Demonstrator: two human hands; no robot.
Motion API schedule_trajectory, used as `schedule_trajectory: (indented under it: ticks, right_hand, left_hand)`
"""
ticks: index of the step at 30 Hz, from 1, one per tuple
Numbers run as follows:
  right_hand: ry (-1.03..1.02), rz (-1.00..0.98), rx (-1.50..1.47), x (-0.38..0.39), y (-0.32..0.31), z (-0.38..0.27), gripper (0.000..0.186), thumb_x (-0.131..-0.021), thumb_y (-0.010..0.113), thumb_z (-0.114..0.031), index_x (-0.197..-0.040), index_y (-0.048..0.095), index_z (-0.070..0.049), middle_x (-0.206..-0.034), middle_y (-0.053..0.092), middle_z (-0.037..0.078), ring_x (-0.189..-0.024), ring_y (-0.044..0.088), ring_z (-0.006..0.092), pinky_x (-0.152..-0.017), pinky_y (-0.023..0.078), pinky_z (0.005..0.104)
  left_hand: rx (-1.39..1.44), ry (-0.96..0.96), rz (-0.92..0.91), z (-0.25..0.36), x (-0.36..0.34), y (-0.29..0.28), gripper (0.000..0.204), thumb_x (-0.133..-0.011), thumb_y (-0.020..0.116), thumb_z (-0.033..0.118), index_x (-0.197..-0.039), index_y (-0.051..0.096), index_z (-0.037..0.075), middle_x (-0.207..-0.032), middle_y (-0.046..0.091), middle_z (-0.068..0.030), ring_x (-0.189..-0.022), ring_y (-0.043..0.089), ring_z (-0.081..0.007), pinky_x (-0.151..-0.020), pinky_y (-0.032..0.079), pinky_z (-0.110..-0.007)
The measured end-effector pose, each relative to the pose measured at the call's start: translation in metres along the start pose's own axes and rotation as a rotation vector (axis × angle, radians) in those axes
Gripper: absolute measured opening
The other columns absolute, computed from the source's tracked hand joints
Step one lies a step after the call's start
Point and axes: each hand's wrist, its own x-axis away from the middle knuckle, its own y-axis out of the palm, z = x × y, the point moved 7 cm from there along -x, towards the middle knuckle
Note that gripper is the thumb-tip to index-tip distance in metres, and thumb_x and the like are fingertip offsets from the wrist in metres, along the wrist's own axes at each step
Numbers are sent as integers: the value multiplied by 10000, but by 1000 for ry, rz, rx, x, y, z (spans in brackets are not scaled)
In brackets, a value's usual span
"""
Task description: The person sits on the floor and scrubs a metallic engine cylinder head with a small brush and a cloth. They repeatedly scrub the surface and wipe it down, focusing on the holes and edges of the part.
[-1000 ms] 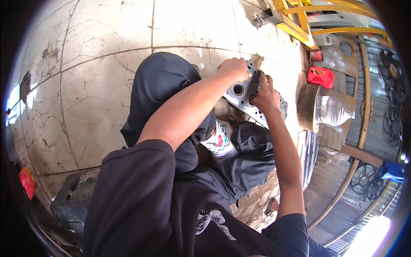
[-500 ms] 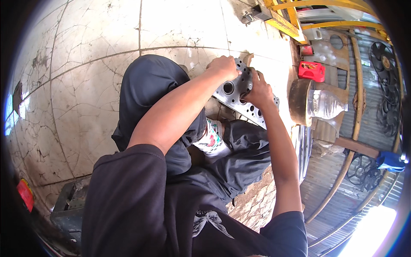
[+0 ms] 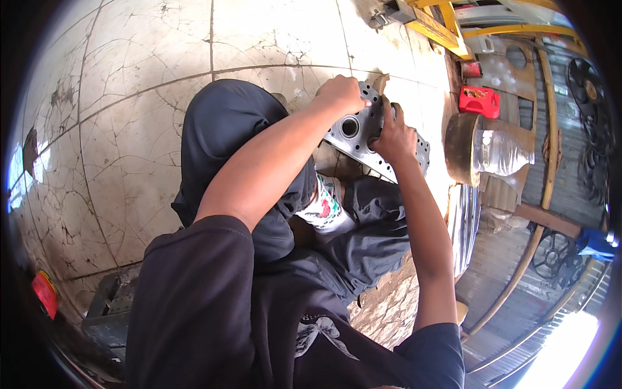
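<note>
View shifted slightly; left hand point(image 3: 341, 94), right hand point(image 3: 398, 137) on perforated plate point(image 3: 367, 120)

1. The left hand point(image 3: 340, 95) holds the metal block point(image 3: 365, 131) at its 10 o'clock end.
2. The right hand point(image 3: 397, 137) touches its top, with fingers point(image 3: 388, 111) spread.
3. A red can point(image 3: 479, 102) is at 2 o'clock of the view.

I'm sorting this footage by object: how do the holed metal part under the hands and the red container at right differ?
The metal part is grey, the red container bright red. The metal part is long and flat-faced, pierced by round holes; the red container is compact and boxy. The left hand and right hand are on the metal part; neither touches the red container.
</note>
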Motion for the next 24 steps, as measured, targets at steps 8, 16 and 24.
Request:
schedule_trajectory:
  ticks: [8,16,24]
  right_hand:
    - [-42,-72,5,-1,-4,-1,1195,-665,893,-260,-1656,227,-200,-1539,448,206,-1041,718,443,-912,617,505]
    - [-159,-34,-10,-6,-5,8,1159,-685,878,-248,-1655,245,-202,-1538,452,196,-1001,738,423,-883,631,477]
    - [-64,-22,-5,-6,-4,0,1166,-645,913,-302,-1635,301,-227,-1536,465,170,-1039,736,388,-903,625,483]
  left_hand:
    - [-13,20,40,-2,-8,2,709,-892,748,605,-1226,693,-18,-1159,740,-242,-1124,715,-375,-961,580,-457]
    - [57,3,128,-10,-14,1,614,-887,747,595,-1084,771,14,-1055,766,-221,-1030,745,-371,-916,598,-452]
    - [39,-56,123,-12,-15,-4,643,-868,746,629,-1062,783,17,-1033,770,-217,-1017,753,-360,-874,611,-454]
